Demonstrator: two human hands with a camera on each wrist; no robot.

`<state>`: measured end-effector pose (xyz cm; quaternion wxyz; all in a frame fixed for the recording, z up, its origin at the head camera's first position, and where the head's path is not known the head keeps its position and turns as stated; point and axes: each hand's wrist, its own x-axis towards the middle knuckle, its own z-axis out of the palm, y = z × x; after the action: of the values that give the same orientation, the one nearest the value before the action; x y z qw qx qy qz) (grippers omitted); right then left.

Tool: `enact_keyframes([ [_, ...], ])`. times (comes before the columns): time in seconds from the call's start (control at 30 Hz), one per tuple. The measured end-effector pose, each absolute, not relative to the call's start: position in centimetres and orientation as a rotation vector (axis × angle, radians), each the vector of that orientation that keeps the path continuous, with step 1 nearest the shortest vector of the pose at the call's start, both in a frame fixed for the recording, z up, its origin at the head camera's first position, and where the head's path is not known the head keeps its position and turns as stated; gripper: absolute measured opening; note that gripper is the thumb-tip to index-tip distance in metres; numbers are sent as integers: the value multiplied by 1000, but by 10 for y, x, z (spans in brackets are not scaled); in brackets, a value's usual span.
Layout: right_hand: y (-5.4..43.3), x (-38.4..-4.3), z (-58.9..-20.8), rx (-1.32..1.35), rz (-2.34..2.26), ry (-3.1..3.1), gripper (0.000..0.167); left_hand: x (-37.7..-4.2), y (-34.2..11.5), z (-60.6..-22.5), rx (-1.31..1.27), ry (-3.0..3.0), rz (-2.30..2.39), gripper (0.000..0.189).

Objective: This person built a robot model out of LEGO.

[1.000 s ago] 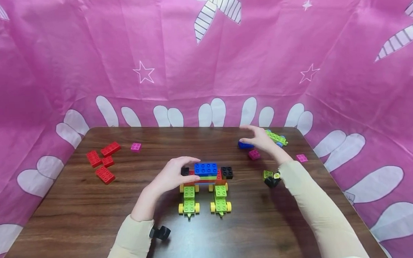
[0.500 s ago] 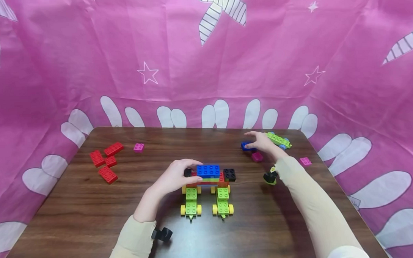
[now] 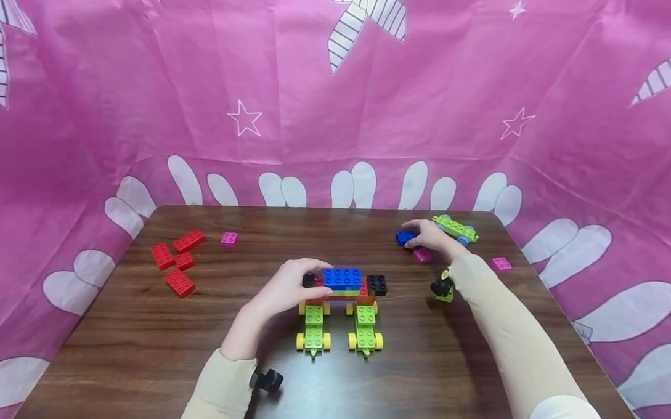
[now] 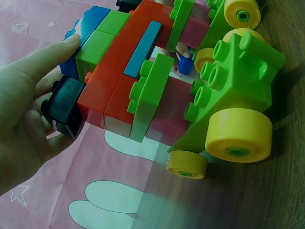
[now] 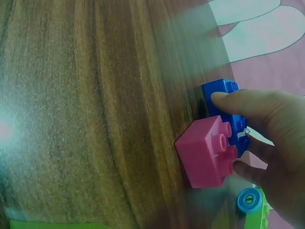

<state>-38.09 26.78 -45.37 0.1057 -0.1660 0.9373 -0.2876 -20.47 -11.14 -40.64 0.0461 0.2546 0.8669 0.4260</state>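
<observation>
Right hand [image 3: 432,237]: lowered since a second ago, from a wide hover to a narrow grip; thumb on a glossy dark-blue plastic brick with round studs [image 3: 404,238], fingers curled behind it, their contact partly hidden.
Dark-blue brick: right of centre in the head view, beyond a smooth pink blocky brick with short round studs [image 5: 200,152]; whether it is off the wood I cannot tell.
Change at the brick: reaching has become gripping; as I judge it, the work in hand is now at picking up this loose piece while the build stays steadied.
Left hand [image 3: 288,288]: keeps its hold at the top of a multicoloured plastic brick build [image 4: 152,86]; thumb and fingers span its bright-blue studded top brick [image 3: 342,277].
Build: centre of the head view; hard, shiny red and lime-green blocks stacked upright; squared black bricks at both ends; sloped lime-green wheeled bases below, with fat, rounded yellow wheels [image 4: 238,136].
Tabletop [image 3: 292,229]: dark brown, streaky wood grain, bright glare at lower centre; four red rectangular studded bricks [image 3: 189,241] at left; a long lime-green base with blue wheels [image 3: 455,229] just beyond the right hand.
Backdrop: creased pink cloth [image 3: 447,64] printed with white shapes, across the upper frame.
</observation>
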Motion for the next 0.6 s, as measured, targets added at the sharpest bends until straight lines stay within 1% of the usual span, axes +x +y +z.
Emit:
enact_keyframes([
  [0.23, 269, -382, -457, -462, -751, 2804, 47, -205, -111, -407, 790, 2656, 1299, 44],
  [0.6, 269, -381, -456, -453, -810, 2809, 44, -204, -111, -406, 778, 2642, 1301, 46],
])
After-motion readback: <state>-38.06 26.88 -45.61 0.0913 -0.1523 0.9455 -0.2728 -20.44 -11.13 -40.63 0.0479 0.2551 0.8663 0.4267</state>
